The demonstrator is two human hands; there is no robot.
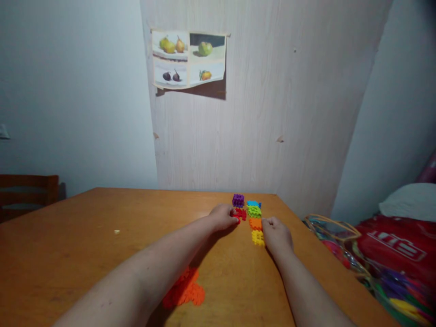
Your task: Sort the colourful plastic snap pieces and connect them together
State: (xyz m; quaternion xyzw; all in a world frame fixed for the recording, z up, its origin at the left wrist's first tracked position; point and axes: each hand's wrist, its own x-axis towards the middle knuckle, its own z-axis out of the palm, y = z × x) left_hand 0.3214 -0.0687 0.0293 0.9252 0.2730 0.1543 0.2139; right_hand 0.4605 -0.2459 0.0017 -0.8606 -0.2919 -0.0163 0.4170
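Reaching forward over a wooden table (85, 263), someone's two bare arms come together around a small set of bright plastic pieces; from where I stand in the room, the left hand (222, 216) is pinching a red piece (237, 220) between thumb and fingers. Just past that pinch, on its right, lie more red pieces (242, 213), and a little farther off stands a purple stack (238, 200).

The right hand (277, 234) is curled with its fingers bent inward; I cannot tell whether it grasps anything. Its fingertips are right beside an orange stack (255, 224), perhaps touching it. That stack belongs to a row between the two hands: beyond it come lime-green pieces (254, 211) and then blue ones (253, 204), while yellow pieces (258, 237) lie on the near side, by the right hand's knuckles.

Well back from the left hand's grip, partly hidden under the left forearm (153, 261), is a loose orange-red heap (190, 290). Far to the left of that grip lies a tiny pale scrap (116, 232). Beyond both hands, fruit pictures (189, 59) hang on the wall (238, 150). Off to the right of the right hand sits a red bag (391, 240).
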